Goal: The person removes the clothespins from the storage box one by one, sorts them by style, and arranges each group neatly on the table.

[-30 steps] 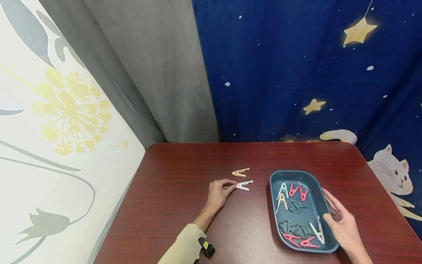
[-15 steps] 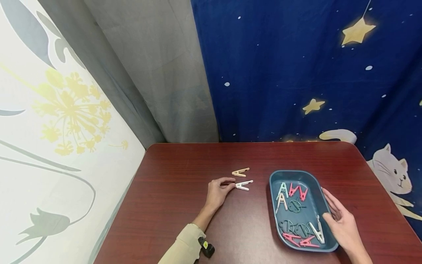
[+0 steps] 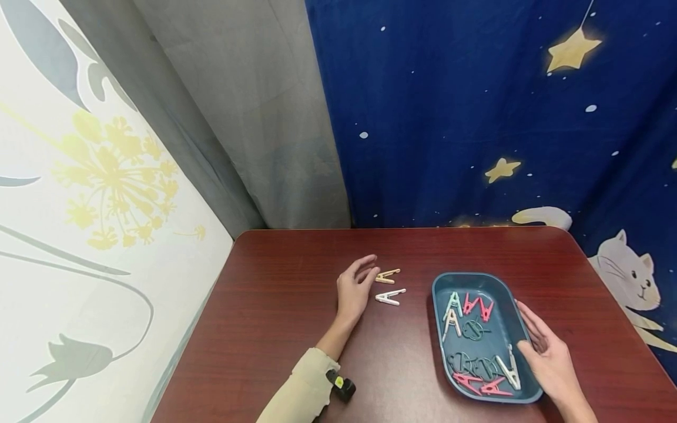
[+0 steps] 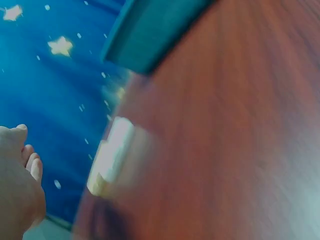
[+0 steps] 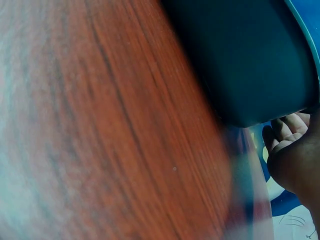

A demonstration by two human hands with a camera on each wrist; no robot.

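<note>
Beside a yellow clothespin [image 3: 390, 276] on the table, my left hand [image 3: 354, 292] hovers with its fingers loosely bent and the fingertips near the clothespin's closed end. Just below lies a white clothespin [image 3: 389, 296], free of the hand. In the left wrist view the left hand [image 4: 20, 185] is apart from the white clothespin [image 4: 119, 147] and the yellow clothespin [image 4: 96, 184], both blurred. My right hand [image 3: 550, 361] holds the right side of a blue plastic tray [image 3: 438, 305], thumb at the rim and fingers along the outer wall.
Inside the tray are several pink clothespins [image 3: 493, 388], a green clothespin [image 3: 453, 304], a cream clothespin [image 3: 451, 324], a white clothespin [image 3: 509, 371] and several dark green wire-like clips [image 3: 474, 330]. The reddish-brown table [image 3: 296, 264] ends at a grey curtain [image 3: 296, 147] and a blue curtain [image 3: 423, 147].
My left hand has let go of the white clothespin and moved up to the yellow one. The white clothespin stays on the table. The right hand and tray have not moved.
</note>
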